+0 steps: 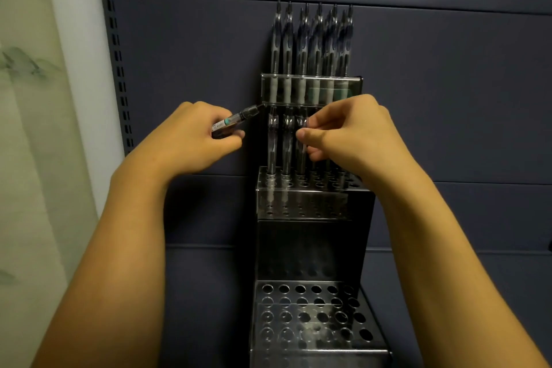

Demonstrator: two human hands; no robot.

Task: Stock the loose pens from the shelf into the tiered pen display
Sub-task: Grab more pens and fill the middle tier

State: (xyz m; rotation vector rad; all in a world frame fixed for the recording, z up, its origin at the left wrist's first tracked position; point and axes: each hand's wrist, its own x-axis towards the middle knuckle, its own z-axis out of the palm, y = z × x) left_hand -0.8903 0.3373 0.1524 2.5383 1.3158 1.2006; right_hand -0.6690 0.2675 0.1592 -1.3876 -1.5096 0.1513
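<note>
Nearest to me stands the lowest step of the tiered pen display, a clear acrylic rack whose rows of round holes are all vacant. Above it the middle tier carries three pens in its left-hand holes, and the top tier, farthest off against the dark blue back panel, is packed with a full row of upright pens. So the job looks to be partway through, with the middle row being filled from left to right. Both forearms reach up from the near edge, wrists bent slightly inward toward the rack. The left hand waits just left of the rack, its fingers curled round a spare pen that lies slanted, its dark tip pointing up and right toward the corner of the top tier. The right hand is over the middle row, thumb and forefinger pinched together at the third pen, seemingly steadying or seating it; whether more pens sit behind that hand I cannot tell. I judge the next move is to release that pen once it stands straight, then turn the spare one upright and lower it into the next open hole to the right.
</note>
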